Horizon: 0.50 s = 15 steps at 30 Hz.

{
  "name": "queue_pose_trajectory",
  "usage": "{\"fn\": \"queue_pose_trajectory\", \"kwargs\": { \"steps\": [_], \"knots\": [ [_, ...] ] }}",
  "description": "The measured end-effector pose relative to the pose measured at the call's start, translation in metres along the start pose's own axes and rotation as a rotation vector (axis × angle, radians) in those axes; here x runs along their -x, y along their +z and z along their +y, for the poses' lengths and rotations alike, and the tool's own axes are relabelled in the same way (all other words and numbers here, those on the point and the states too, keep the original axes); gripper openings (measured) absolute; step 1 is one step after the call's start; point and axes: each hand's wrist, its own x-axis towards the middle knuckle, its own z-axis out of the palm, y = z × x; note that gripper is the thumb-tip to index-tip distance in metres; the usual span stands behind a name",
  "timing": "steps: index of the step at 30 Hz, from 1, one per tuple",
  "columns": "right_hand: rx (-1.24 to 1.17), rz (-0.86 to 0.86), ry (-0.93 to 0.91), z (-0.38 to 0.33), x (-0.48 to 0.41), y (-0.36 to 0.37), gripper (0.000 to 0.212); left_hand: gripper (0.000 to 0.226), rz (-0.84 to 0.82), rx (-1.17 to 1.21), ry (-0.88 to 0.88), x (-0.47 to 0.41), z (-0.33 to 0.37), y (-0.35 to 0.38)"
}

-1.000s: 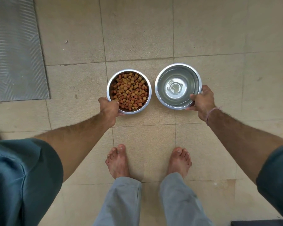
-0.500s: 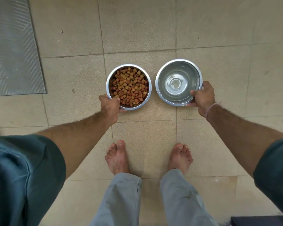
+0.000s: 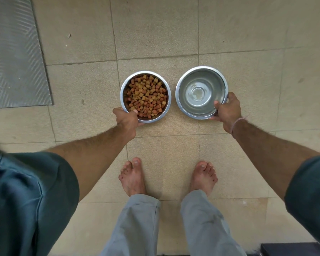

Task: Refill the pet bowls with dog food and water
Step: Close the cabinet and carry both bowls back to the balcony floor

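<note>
Two steel pet bowls are side by side over the tiled floor, ahead of my bare feet. The left bowl is filled with brown dog food. My left hand grips its near rim, thumb inside. The right bowl holds clear water. My right hand grips its near right rim, thumb over the edge. I cannot tell whether the bowls touch the floor.
A grey ribbed mat lies at the far left. Beige floor tiles stretch ahead and to the right. My feet stand just behind the bowls. A dark object's corner shows at the bottom right.
Both hands with their bowls have stayed almost in place; the bowls sit slightly nearer to my feet in the view. Grips are unchanged.
</note>
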Motion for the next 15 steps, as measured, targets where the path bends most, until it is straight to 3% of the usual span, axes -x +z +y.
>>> {"fn": "queue_pose_trajectory", "kwargs": {
  "steps": [7, 15],
  "knots": [
    [0.062, -0.017, 0.035, -0.006, 0.004, -0.005, 0.034, 0.038, -0.014, -0.020, 0.002, 0.006, 0.005, -0.006],
    [0.378, -0.030, 0.056, -0.044, 0.021, -0.010, 0.069, 0.073, -0.022, -0.274, 0.092, 0.022, 0.040, -0.031]
  ]
}}
